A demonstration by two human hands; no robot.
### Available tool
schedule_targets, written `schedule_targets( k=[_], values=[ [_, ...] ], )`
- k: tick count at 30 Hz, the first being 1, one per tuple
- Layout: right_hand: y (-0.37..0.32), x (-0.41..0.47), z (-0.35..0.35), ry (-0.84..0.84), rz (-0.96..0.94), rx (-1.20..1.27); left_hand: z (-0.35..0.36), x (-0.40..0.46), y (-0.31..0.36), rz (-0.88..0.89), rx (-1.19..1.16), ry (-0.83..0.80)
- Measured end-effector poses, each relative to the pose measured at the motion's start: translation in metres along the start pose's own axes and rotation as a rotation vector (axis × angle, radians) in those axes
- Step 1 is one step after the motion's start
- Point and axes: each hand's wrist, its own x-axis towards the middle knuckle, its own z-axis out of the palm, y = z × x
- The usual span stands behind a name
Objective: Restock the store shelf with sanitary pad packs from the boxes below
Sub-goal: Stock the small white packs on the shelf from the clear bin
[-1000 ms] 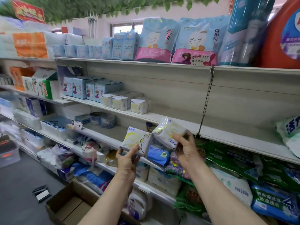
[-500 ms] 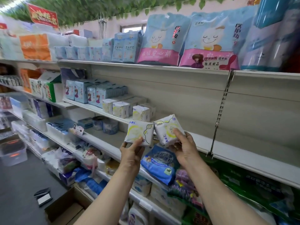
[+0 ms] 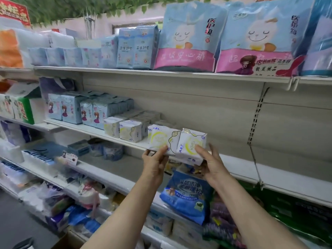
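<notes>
My left hand (image 3: pixel 156 163) grips a white sanitary pad pack with a yellow ring (image 3: pixel 162 139) from below. Beside it, my right hand (image 3: pixel 211 163) holds a second white pack marked KMS (image 3: pixel 192 146), tilted slightly. Both packs are at the front edge of the middle shelf (image 3: pixel 239 165), side by side and touching. Just left of them on that shelf stand two matching white packs (image 3: pixel 128 131), with more rows behind. To the right of my hands the shelf is bare.
Blue boxed pad packs (image 3: pixel 71 110) fill the shelf's left end. The top shelf carries large blue and pink bags (image 3: pixel 190 38). A blue bag (image 3: pixel 188 196) and green bags (image 3: pixel 298 214) lie below. A cardboard box corner (image 3: pixel 69 240) sits on the floor.
Both hands have lifted the two packs from below the shelf up to its front edge, next to the white packs standing there. The view has tilted upward.
</notes>
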Motion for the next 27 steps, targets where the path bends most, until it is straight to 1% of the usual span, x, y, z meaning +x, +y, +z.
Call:
schedule_targets(
  k=[5, 8, 13, 18, 21, 27],
  values=[
    [0.0, 0.016, 0.025, -0.005, -0.082, -0.061, -0.006, 0.039, 0.017, -0.064, 0.029, -0.089],
    [0.004, 0.02, 0.038, 0.045, -0.076, -0.012, -0.009, 0.052, 0.026, -0.084, 0.043, -0.131],
    [0.017, 0.024, 0.053, 0.16, -0.053, 0.066, -0.015, 0.081, 0.041, -0.124, 0.012, -0.14],
    [0.025, 0.021, 0.058, 0.138, -0.051, 0.145, -0.018, 0.094, 0.049, -0.119, 0.005, -0.168],
    [0.028, 0.019, 0.062, 0.17, -0.048, 0.243, -0.021, 0.097, 0.05, -0.138, -0.008, -0.155],
    [0.027, 0.015, 0.083, 0.21, -0.108, 0.33, -0.025, 0.093, 0.049, -0.159, 0.017, -0.152]
  ],
)
